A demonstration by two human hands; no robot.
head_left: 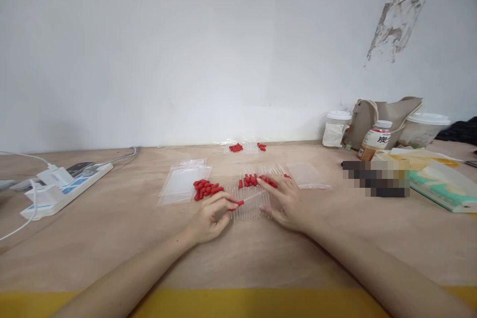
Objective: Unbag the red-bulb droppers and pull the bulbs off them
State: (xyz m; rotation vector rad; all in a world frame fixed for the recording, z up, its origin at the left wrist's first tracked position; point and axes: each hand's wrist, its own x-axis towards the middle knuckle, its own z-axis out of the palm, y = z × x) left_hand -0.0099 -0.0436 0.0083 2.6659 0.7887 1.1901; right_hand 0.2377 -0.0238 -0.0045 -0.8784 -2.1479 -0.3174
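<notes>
My left hand (209,217) pinches the red rubber bulb of a glass dropper (240,203), whose clear tube points right towards my other hand. My right hand (286,202) has its fingers apart, resting over a row of clear glass tubes (246,208) laid side by side. Its fingertips are close to the tube of the held dropper; whether they touch it I cannot tell. Behind that row lie several droppers with red bulbs (249,180), partly hidden by my right hand. A pile of loose red bulbs (203,189) lies just beyond my left hand.
Clear plastic bags (179,184) lie left of the bulbs, another bag (307,177) to the right. Bagged red-bulb pieces (236,147) sit by the wall. A power strip (70,191) is far left; cups, a bottle (374,140), a handbag (387,114) and a tissue pack (443,186) stand right.
</notes>
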